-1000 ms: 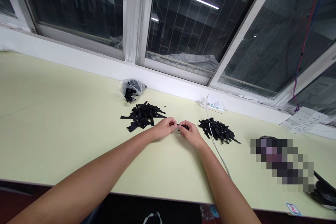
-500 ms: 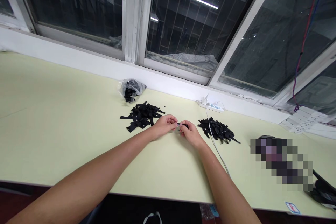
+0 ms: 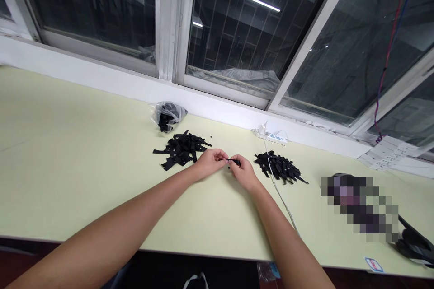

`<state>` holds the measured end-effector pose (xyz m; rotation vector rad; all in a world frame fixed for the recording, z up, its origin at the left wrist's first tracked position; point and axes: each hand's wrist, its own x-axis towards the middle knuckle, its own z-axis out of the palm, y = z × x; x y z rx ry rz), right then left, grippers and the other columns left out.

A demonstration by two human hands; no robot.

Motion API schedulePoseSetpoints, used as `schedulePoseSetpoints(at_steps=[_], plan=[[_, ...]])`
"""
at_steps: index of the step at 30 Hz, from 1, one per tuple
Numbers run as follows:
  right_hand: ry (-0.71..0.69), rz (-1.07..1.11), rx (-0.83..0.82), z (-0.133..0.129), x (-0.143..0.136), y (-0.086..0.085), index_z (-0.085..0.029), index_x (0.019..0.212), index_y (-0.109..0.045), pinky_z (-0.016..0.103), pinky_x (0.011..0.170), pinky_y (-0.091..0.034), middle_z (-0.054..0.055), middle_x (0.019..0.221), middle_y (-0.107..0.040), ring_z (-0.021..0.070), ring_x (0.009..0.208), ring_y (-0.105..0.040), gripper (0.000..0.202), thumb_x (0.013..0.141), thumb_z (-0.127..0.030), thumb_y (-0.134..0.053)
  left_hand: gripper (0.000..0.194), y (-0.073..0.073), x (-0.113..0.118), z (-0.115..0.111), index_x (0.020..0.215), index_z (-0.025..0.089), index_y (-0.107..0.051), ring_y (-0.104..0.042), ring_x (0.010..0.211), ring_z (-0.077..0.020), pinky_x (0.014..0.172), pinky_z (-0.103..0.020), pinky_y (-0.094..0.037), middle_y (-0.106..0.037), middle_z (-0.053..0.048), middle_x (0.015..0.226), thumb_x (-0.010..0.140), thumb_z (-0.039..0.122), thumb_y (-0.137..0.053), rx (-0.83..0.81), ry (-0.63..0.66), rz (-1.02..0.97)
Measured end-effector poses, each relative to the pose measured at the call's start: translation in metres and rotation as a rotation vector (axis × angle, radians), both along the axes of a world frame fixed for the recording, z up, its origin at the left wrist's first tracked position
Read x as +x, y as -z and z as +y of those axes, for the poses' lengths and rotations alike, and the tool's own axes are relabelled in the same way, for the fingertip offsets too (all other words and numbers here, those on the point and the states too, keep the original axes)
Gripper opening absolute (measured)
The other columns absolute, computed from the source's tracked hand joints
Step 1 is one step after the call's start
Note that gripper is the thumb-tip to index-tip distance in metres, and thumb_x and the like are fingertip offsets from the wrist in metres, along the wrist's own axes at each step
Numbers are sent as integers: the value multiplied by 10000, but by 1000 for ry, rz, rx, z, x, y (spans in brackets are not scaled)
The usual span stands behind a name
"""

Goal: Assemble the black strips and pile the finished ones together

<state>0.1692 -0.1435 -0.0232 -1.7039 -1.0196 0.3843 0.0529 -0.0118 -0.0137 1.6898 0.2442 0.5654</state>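
Observation:
Between my two hands runs a short black fabric strap [image 3: 234,161], pinched near both ends just above the table. My left hand [image 3: 210,162] is closed on its left end with thumb and fingertips. My right hand [image 3: 243,170] grips the other end, where a bit of black sticks out past the fingers. A small dark piece [image 3: 229,167] shows just below the fingertips. Left of my hands lies a loose pile of black straps [image 3: 185,146]. A second pile of black straps [image 3: 278,166], with small shiny spots, lies to the right.
A clear plastic bag [image 3: 169,115] with black pieces stands by the wall. Behind the right pile is a white power strip [image 3: 271,136], and a white cable [image 3: 281,198] crosses that pile. Dark items, partly pixelated, lie at far right near a label [image 3: 374,265] on the table [image 3: 101,153].
My fingertips have drawn slightly apart, so more of the strap shows between them. The whole view has shifted a little to the left; the piles look unchanged.

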Motion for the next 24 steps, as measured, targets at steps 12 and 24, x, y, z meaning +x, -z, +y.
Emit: schedulePoseSetpoints(at_steps=[12,24], plan=[[-53,36,15,-5,5,-4,-188,882,-706,266,570,-435,23,726,-641,138,603,-515,327,782,-498,-673,177,0,-1,-1,847,136,-652,-627,779,-149,751,-283,-481,-681,-42,830,716,240,-710,11,27,-20],[158,13,137,-10,16,-16,-195,885,-648,283,547,-495,75,860,-686,218,765,-646,358,783,-539,-655,159,3,-3,5,933,152,-678,-635,862,-190,796,-310,-500,-699,-78,942,847,234,-573,342,-106,13]])
